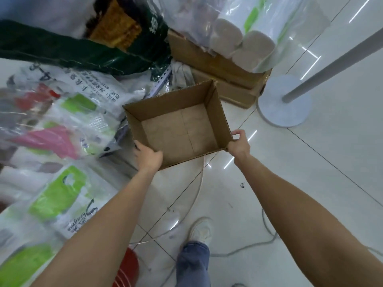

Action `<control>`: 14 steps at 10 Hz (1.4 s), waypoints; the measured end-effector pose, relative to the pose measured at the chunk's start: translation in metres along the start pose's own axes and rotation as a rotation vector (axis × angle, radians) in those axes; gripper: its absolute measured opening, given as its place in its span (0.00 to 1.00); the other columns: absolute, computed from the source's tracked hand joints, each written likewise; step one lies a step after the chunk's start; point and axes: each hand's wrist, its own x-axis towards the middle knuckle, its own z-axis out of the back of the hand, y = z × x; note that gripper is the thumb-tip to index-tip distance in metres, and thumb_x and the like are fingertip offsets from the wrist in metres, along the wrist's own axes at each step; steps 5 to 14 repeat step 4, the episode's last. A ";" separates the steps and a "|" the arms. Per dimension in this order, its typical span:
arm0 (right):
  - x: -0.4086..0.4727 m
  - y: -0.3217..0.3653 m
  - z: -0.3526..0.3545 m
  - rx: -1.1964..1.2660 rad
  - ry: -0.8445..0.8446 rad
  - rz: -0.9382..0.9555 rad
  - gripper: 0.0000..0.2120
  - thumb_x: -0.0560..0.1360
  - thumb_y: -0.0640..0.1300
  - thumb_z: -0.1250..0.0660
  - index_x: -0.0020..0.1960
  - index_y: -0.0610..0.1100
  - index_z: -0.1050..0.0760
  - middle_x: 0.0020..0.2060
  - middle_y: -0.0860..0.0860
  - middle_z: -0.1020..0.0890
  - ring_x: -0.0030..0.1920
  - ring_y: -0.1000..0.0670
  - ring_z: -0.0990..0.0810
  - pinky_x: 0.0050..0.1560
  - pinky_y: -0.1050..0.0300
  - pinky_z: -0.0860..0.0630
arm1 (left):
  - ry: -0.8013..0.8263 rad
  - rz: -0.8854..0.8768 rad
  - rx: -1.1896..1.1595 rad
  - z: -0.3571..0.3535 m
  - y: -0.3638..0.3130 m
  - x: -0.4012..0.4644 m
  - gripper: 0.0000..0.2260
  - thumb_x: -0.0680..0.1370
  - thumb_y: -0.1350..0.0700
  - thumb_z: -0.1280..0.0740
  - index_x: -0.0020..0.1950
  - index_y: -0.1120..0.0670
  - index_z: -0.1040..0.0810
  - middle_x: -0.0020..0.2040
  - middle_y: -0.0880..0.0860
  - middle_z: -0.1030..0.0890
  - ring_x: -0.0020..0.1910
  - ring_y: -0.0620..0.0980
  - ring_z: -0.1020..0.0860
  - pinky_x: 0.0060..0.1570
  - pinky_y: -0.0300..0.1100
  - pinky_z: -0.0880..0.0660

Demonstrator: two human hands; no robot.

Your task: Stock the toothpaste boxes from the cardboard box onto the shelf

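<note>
Both hands gripping empty cardboard box above tiled floor: left hand curling over near-left corner, right hand pinching near-right corner. No toothpaste boxes, shelf in view. Tip: keeping box level, w/ steps avoiding cables underfoot.

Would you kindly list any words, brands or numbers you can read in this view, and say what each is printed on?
Cardboard box: plain, no print visible.
Clear plastic bag left of it: upside-down black characters, too blurred to read.
Green-and-white bag lower left: black script lettering, blurred, not legible.
Dark green sack at the top: pale characters, unreadable.
Nothing here can be quoted with confidence.
</note>
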 end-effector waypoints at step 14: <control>-0.032 0.040 -0.008 -0.641 0.214 0.297 0.29 0.77 0.50 0.40 0.75 0.52 0.46 0.77 0.49 0.55 0.76 0.43 0.55 0.71 0.34 0.58 | 0.134 -0.468 0.275 0.027 0.003 -0.035 0.17 0.79 0.50 0.40 0.68 0.50 0.29 0.62 0.49 0.22 0.61 0.51 0.25 0.58 0.43 0.29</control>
